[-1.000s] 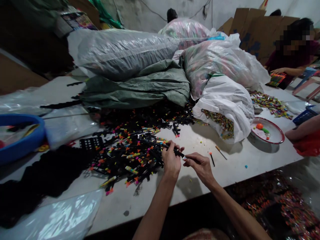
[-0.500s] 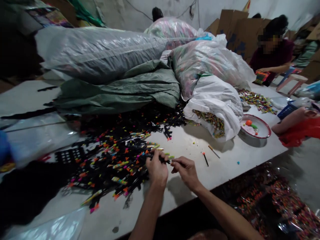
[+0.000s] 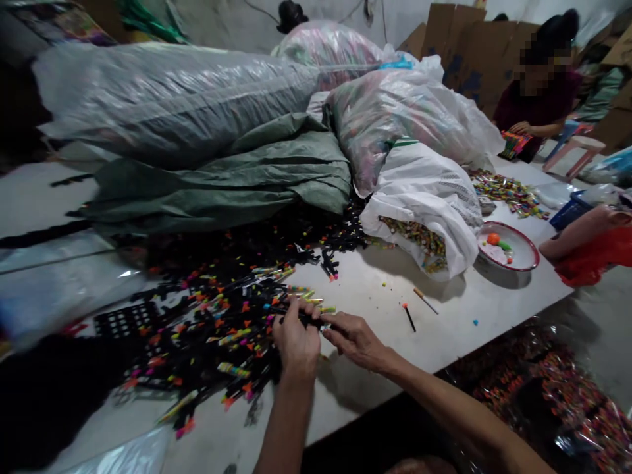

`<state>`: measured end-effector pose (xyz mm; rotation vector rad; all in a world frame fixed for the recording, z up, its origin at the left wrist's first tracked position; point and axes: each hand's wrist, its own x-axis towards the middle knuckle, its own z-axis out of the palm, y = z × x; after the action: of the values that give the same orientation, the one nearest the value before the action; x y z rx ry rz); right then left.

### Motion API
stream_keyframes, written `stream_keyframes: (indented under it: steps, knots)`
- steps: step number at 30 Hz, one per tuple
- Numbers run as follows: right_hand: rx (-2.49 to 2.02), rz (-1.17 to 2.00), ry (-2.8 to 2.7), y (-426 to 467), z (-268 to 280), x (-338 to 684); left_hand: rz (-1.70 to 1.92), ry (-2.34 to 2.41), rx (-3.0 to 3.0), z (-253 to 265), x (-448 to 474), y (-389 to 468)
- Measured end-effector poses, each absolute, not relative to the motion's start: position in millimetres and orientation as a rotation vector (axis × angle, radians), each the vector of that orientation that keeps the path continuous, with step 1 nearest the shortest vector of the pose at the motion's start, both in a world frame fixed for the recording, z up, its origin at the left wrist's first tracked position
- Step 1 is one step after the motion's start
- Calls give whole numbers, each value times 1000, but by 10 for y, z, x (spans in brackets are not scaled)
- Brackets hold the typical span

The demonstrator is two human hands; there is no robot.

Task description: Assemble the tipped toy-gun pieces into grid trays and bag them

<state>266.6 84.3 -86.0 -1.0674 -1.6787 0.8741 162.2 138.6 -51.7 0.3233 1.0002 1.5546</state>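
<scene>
My left hand (image 3: 297,339) is closed around a slim black plastic toy piece (image 3: 307,318), above the right edge of a pile. Thumb and fingers of my right hand (image 3: 356,340) pinch together at that piece's right end; what lies between the fingertips is hidden. Beneath and left of my hands spreads the pile of black plastic toy pieces (image 3: 197,329) with orange, pink and yellow tips. Several striped, brightly coloured tubes (image 3: 234,370) lie among them. Right of my hands, a black stick with an orange tip (image 3: 409,317) and a thin brown-handled tool (image 3: 425,301) rest on the white table (image 3: 375,388).
A white sack (image 3: 424,191) spills striped tubes behind my hands. Big stuffed bags (image 3: 187,99) and a green sack (image 3: 222,184) stand at the back. A red-rimmed bowl (image 3: 530,260) is at right. A person (image 3: 538,99) works beyond; packed bags (image 3: 553,395) lie below the table edge.
The view has shifted slightly, and both hands appear a little further left. My right fingers have come closer against the end of the black piece. The far person's hands have moved.
</scene>
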Motion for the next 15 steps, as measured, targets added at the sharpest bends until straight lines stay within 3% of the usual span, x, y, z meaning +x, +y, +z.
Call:
stream_keyframes:
  steps: [3, 9, 15]
  knots:
    - [-1076, 927, -1729, 822, -785, 2722, 1567, 1023, 441, -440, 1677, 1328]
    - [-932, 1487, -1366, 829, -798, 2740, 1483, 963, 436, -453, 1673, 1289]
    - [-935, 1417, -1556, 962, -813, 2655, 1466, 950, 396, -566, 1517, 1356]
